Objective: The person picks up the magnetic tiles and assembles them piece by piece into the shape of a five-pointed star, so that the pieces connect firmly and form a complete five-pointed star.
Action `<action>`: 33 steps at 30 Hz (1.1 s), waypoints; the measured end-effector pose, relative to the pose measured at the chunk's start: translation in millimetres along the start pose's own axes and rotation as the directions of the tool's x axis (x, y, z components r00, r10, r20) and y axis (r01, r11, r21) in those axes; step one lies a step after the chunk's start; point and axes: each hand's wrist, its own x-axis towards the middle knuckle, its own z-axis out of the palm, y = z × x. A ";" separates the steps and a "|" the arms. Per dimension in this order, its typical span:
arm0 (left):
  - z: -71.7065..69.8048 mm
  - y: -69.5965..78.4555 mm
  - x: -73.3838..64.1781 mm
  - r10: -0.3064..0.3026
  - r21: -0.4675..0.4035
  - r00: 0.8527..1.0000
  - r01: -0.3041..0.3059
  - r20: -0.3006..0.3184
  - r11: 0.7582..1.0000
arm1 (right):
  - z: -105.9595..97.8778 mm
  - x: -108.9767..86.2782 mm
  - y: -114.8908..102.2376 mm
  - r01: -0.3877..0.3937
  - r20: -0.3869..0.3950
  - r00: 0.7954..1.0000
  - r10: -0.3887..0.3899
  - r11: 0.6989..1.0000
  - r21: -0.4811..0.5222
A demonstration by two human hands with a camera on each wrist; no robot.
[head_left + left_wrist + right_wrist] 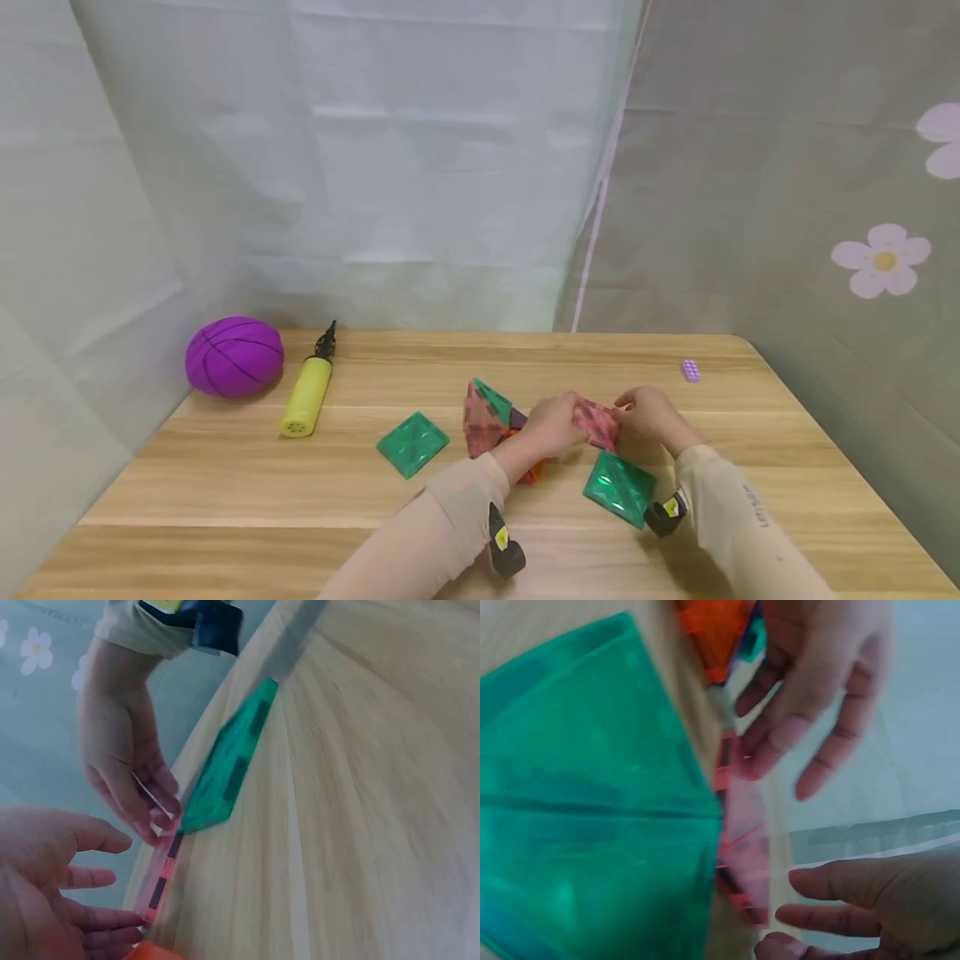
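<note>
A translucent pink magnetic tile (596,423) lies on the table between the two hands. My left hand (553,423) reaches in from the left, its fingertips at the tile's near side. In the left wrist view its fingers (97,919) are spread and fairly straight, not curled round the tile. My right hand (651,414) is at the tile's other end, fingers loosely bent; the right wrist view shows its fingertips (799,915) just beside the tile's edge. Left of the tile, partly behind my left forearm, stands a cluster of red, green, purple and orange magnetic tiles (486,419).
One green tile piece (619,487) lies just in front of the pink tile, another green piece (412,444) to the left. A purple ball (235,357) and a yellow hand pump (307,396) sit at the back left. A small purple block (691,371) is at the back right.
</note>
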 end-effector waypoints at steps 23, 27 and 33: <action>10.4 -3.2 6.3 -0.154 -0.582 0.988 0.128 0.006 0.803 | 16.9 -1.6 9.9 -0.111 -0.066 0.989 0.133 0.957 0.267; 10.7 -3.1 7.7 -0.168 -0.608 0.984 0.102 -0.052 0.787 | 17.7 -2.3 14.2 -0.097 -0.100 0.985 0.139 0.935 0.342; 3.8 -1.4 8.6 -0.208 -0.687 0.971 0.072 -0.117 0.723 | 14.4 -2.4 19.1 -0.077 -0.097 0.987 0.126 0.913 0.402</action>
